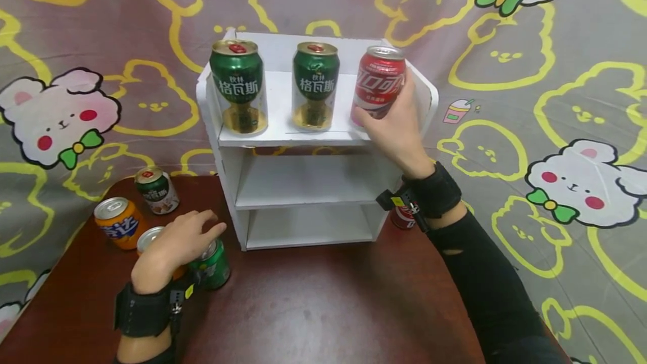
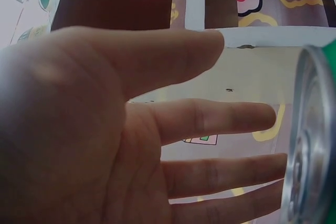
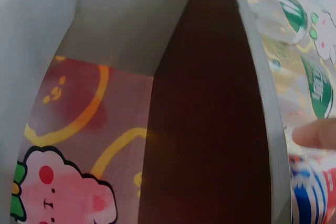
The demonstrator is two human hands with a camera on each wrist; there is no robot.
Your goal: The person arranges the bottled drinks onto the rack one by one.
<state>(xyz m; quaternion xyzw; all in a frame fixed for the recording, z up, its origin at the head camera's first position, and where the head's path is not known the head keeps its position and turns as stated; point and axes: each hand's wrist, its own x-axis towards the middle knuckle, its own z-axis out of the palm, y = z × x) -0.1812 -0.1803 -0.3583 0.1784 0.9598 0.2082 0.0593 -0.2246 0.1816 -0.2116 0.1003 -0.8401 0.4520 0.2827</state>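
Observation:
On the top board of the white shelf unit (image 1: 303,142), my right hand (image 1: 396,128) grips a red cola can (image 1: 380,80) at the right end. Its thumb (image 3: 317,134) shows beside the can's striped lower part in the right wrist view. Two green-and-gold cans, one at the left (image 1: 238,89) and one in the middle (image 1: 315,86), stand upright on the same board. My left hand (image 1: 182,240) hovers over the table at the left, partly covering a green can (image 1: 216,268). In the left wrist view its fingers (image 2: 210,121) are extended, with the green can's silver lid (image 2: 310,135) near the fingertips.
An orange soda can (image 1: 120,223), a small green-and-white can (image 1: 158,192) and a silver-topped can (image 1: 149,235) stand left of the shelf unit on the brown table (image 1: 303,308). Another red can (image 1: 404,219) is partly hidden behind my right wrist. A patterned cloth (image 1: 505,156) hangs behind.

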